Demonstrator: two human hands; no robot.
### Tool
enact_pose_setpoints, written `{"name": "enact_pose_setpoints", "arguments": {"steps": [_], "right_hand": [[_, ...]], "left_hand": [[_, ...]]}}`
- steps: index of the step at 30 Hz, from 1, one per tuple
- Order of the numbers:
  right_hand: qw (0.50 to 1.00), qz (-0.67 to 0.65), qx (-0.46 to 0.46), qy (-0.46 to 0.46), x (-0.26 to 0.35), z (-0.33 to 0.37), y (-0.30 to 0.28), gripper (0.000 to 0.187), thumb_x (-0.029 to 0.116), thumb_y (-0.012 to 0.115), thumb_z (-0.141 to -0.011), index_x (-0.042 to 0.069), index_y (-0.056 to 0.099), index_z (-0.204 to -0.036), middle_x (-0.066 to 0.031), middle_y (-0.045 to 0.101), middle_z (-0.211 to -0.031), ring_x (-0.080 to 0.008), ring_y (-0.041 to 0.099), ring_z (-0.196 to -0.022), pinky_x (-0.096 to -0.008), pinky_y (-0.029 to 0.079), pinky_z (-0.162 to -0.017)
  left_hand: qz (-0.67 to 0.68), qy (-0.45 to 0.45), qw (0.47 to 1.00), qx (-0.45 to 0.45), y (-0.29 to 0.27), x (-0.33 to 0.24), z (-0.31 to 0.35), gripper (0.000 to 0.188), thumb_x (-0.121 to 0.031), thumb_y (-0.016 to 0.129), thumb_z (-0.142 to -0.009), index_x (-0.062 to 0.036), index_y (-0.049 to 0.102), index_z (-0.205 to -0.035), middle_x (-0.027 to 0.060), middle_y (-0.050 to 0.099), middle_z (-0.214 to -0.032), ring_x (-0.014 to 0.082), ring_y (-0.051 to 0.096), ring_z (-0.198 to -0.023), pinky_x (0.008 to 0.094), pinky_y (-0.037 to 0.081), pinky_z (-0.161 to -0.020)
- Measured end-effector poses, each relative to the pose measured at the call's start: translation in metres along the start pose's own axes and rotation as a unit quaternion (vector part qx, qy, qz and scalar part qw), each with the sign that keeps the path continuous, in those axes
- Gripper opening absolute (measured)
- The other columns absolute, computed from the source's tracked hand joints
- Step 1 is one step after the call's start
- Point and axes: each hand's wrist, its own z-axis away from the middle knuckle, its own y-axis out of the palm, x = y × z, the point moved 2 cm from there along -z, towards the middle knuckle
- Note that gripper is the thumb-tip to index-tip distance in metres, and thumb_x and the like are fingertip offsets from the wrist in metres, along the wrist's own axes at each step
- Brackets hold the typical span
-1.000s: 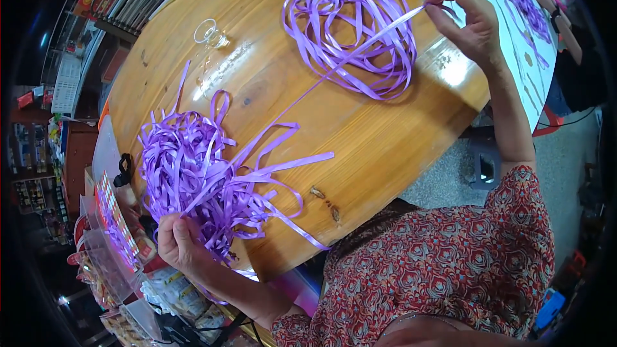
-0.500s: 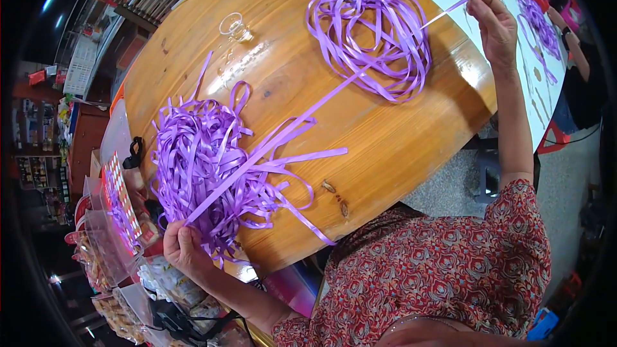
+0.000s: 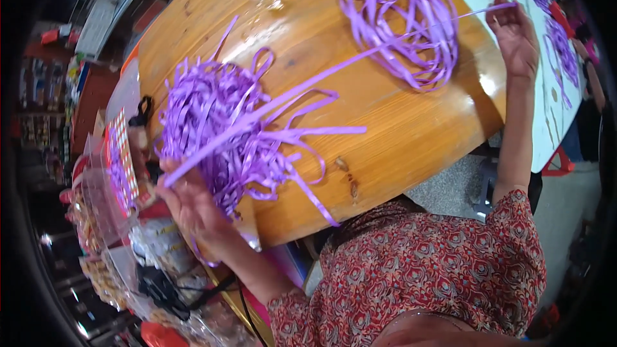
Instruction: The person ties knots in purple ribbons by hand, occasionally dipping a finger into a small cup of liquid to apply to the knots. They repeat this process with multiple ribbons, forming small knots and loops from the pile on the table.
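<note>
"Ribbon (image 3: 238, 130) in glossy purple spans our two hands above a wooden table (image 3: 411, 135). Where do we have each hand?"

"We have our left hand (image 3: 196, 209) at eight o'clock, with one end of the strand lying across its blurred fingers. Our right hand (image 3: 514, 42) is raised at two o'clock, the strand reaching its fingertips."

"Are we gripping it?"

"We cannot tell for either hand: blur hides whether the left thumb and fingers are together, and on the right we see fingers meet the strand without seeing whether they are clamped on it. The strand runs almost straight between them."

"What do we cross on the way?"

"We pass over a tangled heap (image 3: 205, 99) between nine and ten o'clock, then a looped coil (image 3: 418, 71) at one o'clock, both purple, both on the wood."

"And around us?"

"We see a white table (image 3: 546, 128) with dark veining at three o'clock, more purple strands (image 3: 564, 51) on it toward two, and another person's forearm (image 3: 594, 83) near its outer edge. We wear a red patterned top (image 3: 424, 270), filling five o'clock; clear plastic packages (image 3: 157, 247) crowd eight o'clock, beside our left forearm."
</note>
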Motion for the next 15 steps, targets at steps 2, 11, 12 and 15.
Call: {"name": "enact_pose_setpoints", "arguments": {"steps": [2, 11, 12, 15], "right_hand": [[0.994, -0.091, 0.031, 0.056, -0.009, -0.001, 0.010, 0.031, 0.005, 0.046, -0.091, -0.008, 0.045, -0.119, -0.0162, 0.048, -0.129, -0.0253, 0.049, -0.113, -0.0446, 0.029, -0.105], [0.970, -0.235, 0.000, 0.059, -0.025, -0.007, 0.043, 0.021, -0.002, 0.047, -0.089, -0.006, 0.046, -0.110, -0.0050, 0.049, -0.086, -0.0130, 0.044, -0.073, -0.0291, 0.038, -0.072], [0.995, -0.078, 0.023, 0.052, -0.029, -0.007, 0.049, 0.024, 0.000, 0.048, -0.089, -0.006, 0.045, -0.112, -0.0040, 0.048, -0.084, -0.0108, 0.043, -0.070, -0.0253, 0.036, -0.065], [0.927, 0.358, -0.116, 0.000, -0.084, 0.010, 0.103, 0.036, 0.008, 0.054, -0.089, -0.005, 0.047, -0.122, -0.0010, 0.054, -0.082, -0.0043, 0.044, -0.066, -0.0165, 0.035, -0.056]], "left_hand": [[0.123, -0.035, 0.991, 0.043, -0.003, -0.001, -0.009, 0.020, -0.015, 0.047, -0.093, -0.0002, 0.055, -0.104, 0.0129, 0.059, -0.105, 0.0242, 0.055, -0.103, 0.0460, 0.036, -0.102], [-0.069, -0.042, 0.995, 0.065, 0.037, 0.060, 0.001, 0.027, -0.030, 0.056, -0.090, -0.0030, 0.057, -0.092, -0.0051, 0.041, -0.058, 0.0062, 0.028, -0.047, 0.0228, 0.026, -0.048], [-0.066, -0.045, 0.995, 0.065, 0.045, 0.072, 0.006, 0.027, -0.030, 0.056, -0.090, -0.0030, 0.057, -0.092, -0.0051, 0.041, -0.058, 0.0062, 0.028, -0.047, 0.0228, 0.026, -0.048], [-0.259, -0.065, 0.963, -0.034, 0.067, 0.095, 0.022, 0.026, -0.024, 0.053, -0.092, -0.0003, 0.057, -0.102, -0.0069, 0.042, -0.063, 0.0040, 0.030, -0.050, 0.0201, 0.025, -0.049]]}}
